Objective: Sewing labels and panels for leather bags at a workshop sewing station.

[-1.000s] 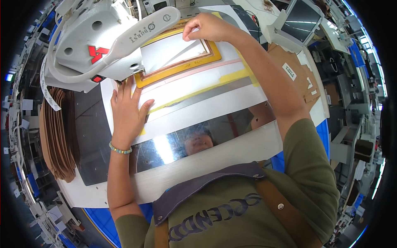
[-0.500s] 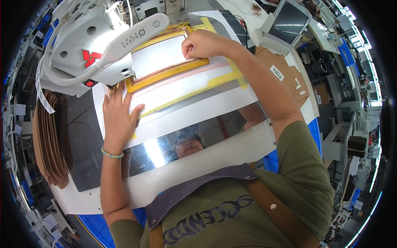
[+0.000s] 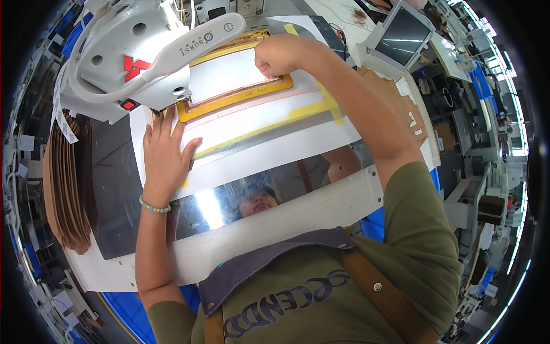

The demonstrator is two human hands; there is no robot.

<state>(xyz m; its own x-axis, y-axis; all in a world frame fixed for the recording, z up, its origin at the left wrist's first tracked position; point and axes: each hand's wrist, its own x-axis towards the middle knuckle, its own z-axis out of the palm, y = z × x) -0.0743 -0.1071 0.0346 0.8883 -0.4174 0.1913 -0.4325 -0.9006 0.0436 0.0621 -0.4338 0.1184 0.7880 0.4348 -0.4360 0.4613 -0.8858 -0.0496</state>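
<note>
My left hand (image 3: pixel 165 150) lies flat on a white sheet (image 3: pixel 229 176), fingers spread and pointing away from me. Its fingertips reach beneath the white machine head, beside the left end of a yellow rectangular frame (image 3: pixel 240 98). Inside that frame is a white panel (image 3: pixel 220 78) with a thin brown border. My right hand (image 3: pixel 279 55) is closed at the frame's right end, knuckles up. Its fingertips press down near the inner border; whatever they pinch, if anything, is hidden. Yellow tape (image 3: pixel 246 133) runs across the sheet in front of the frame.
The white machine head (image 3: pixel 112 54) with a grey lamp arm (image 3: pixel 192 49) overhangs the left side. A stack of brown pieces (image 3: pixel 66 189) stands far left. At the right are a tilted screen (image 3: pixel 401 37) and brown sheets (image 3: pixel 395 92). A shiny metal plate (image 3: pixel 292 180) lies nearest me.
The whole view has shifted slightly. My right hand stays closed at the frame's right end, its wrist turned a little; my left hand remains flat in the same place.
</note>
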